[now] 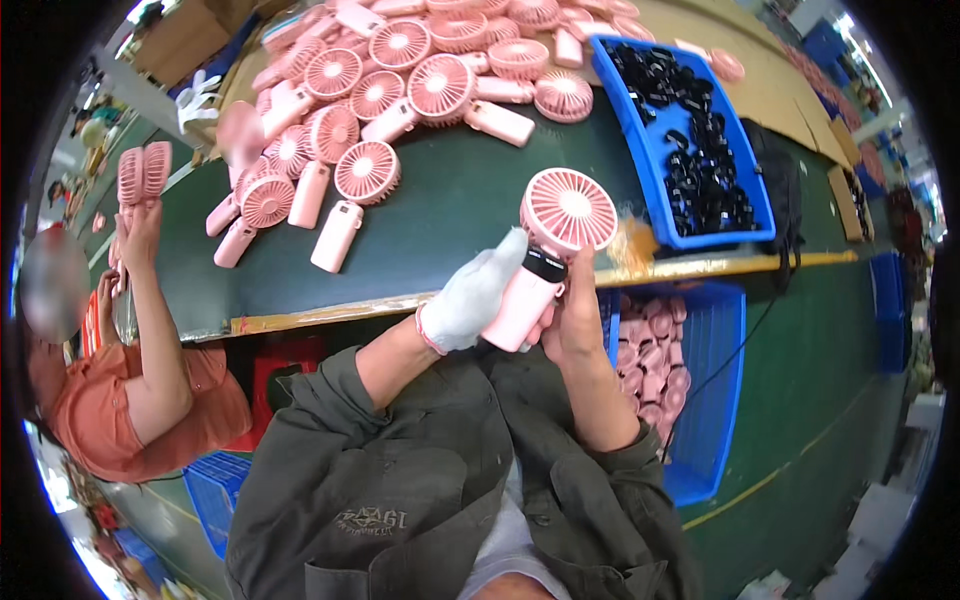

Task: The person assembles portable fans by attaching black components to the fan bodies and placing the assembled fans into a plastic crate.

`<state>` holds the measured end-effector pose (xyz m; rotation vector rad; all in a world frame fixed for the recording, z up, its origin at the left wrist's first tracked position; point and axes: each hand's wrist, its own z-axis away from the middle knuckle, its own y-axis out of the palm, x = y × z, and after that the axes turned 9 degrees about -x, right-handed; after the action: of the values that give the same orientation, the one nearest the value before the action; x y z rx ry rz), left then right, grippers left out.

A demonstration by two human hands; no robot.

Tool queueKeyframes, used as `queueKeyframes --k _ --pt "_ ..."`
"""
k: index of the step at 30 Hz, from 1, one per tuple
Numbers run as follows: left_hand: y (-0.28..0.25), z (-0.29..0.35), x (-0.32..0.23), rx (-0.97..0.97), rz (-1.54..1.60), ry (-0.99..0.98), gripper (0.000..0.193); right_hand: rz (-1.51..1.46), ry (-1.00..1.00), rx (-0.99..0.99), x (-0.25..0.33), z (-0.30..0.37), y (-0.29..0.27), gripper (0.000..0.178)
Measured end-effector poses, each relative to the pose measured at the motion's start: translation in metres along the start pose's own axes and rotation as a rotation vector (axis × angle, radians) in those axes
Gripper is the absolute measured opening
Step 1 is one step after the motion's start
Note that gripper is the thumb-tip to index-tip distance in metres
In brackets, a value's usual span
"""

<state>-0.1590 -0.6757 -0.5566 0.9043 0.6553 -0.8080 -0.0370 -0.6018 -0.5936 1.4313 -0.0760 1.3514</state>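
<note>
A pink handheld fan point(570, 208) with a round grille and a black band at its neck is held in front of me, over the table's near edge. My left hand point(472, 292), in a white glove, grips its handle and neck from the left. My bare right hand point(578, 310) closes on it from the right, fingers behind the handle and thumb up near the grille. Part of the right fingers is hidden behind the handle. On the table beyond lies a large heap of similar pink fans point(440, 88).
A blue tray point(683, 240) of small black parts point(690, 130) stands on the green table point(450, 225) to the right. Below it is a blue crate point(728, 400) of pink pieces. At the left a co-worker in orange point(130, 400) holds up pink fans point(145, 172).
</note>
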Motion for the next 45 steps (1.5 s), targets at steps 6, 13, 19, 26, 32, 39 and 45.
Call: queueKeyframes --k 6,13,19,26,32,39,45 --pt "0.010 -0.007 0.003 -0.047 -0.028 -0.010 0.066 -0.068 0.042 -0.060 0.000 0.003 -0.006 0.042" --pt "0.022 -0.011 0.010 0.009 -0.424 0.226 0.065 0.085 -0.278 -0.093 0.009 0.015 -0.011 0.056" --pt "0.029 -0.015 0.009 -0.014 -0.552 0.421 0.050 0.250 -0.461 0.038 0.005 0.014 -0.023 0.055" --pt "0.042 0.012 -0.018 -0.080 -0.892 1.113 0.011 0.234 -0.443 -0.180 -0.003 0.029 -0.112 0.061" --pt "0.084 0.061 -0.005 0.386 -0.440 0.866 0.019 -0.123 -0.326 -0.769 -0.038 0.038 -0.250 0.027" --pt "0.102 0.102 -0.029 0.577 -0.253 0.823 0.015 -0.441 -0.142 -1.061 -0.067 0.049 -0.385 0.031" --pt "0.055 0.071 0.003 0.914 0.893 0.970 0.035 0.087 -0.366 -1.085 -0.030 0.018 -0.245 0.029"
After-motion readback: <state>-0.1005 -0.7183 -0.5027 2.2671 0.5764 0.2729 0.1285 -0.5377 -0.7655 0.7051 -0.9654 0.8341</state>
